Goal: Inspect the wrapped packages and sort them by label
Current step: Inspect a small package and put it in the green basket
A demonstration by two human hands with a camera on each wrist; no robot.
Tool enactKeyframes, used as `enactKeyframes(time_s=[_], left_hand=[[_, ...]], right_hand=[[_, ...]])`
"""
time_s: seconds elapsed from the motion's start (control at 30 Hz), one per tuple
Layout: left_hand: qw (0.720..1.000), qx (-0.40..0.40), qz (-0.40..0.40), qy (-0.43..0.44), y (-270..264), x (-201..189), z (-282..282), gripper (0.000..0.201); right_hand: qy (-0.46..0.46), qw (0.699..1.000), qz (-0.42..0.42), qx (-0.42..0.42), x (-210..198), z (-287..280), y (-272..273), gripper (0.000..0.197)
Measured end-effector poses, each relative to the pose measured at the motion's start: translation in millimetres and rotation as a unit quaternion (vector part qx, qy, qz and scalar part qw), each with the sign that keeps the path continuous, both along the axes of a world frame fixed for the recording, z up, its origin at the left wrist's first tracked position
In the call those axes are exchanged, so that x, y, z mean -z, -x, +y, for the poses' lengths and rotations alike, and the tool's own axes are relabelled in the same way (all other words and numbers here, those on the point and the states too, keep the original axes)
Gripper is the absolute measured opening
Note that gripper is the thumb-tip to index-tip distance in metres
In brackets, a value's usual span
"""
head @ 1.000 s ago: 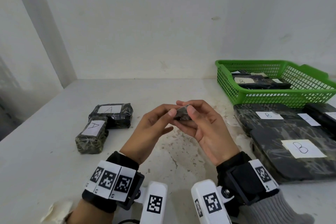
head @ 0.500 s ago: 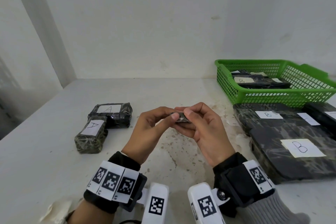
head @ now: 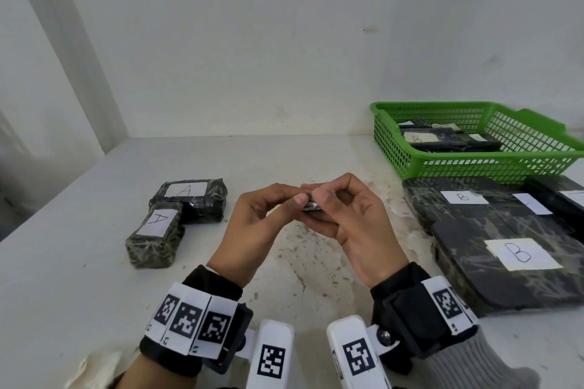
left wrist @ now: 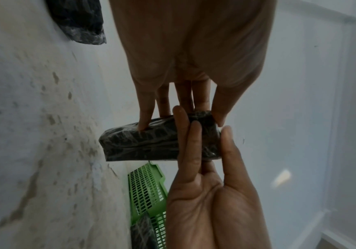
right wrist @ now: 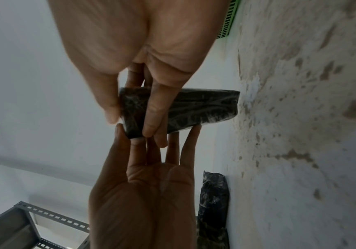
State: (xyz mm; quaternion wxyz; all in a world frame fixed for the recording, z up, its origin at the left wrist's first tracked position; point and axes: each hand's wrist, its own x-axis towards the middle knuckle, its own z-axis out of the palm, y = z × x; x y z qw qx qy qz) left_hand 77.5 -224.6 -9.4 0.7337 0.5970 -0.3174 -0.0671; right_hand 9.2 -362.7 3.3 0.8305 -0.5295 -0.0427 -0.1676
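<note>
1. Two packages labelled A (head: pixel 177 208) are lying touching each other toward the counter's (head: pixel 79 278) left edge; flat packages labelled B (head: pixel 505 237) are sitting along its right edge, and a green basket (head: pixel 474 164) holding more B packages is standing behind them at the far right corner.
2. Both forearms are reaching forward, meeting over the counter's middle, palms facing each other.
3. The left hand (head: pixel 252 227) and right hand (head: pixel 357 224) are pinching a small dark wrapped package (left wrist: pixel 157 143) between thumbs and curled fingertips, above the counter; its label is not showing.
</note>
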Motion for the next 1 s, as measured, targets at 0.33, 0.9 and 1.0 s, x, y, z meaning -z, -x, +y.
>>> enactKeyframes(time_s=[0.33, 0.9, 1.0], left_hand=[[0.999, -0.007, 0.031, 0.041, -3.0, -6.1, 4.1, 0.02], [0.98, -0.049, 0.184, -0.057, -9.8, -12.0, 13.6, 0.079], [0.975, 0.044, 0.182, -0.116, -7.1, -11.1, 12.3, 0.1]], right_hand=[[0.096, 0.991, 0.09, 0.015, -5.9, -11.1, 1.5, 0.041], [0.255, 0.949, 0.167, 0.079, -1.1, -18.0, -0.7, 0.021], [0.211, 0.957, 0.144, 0.136, -0.2, -20.1, -2.6, 0.019]])
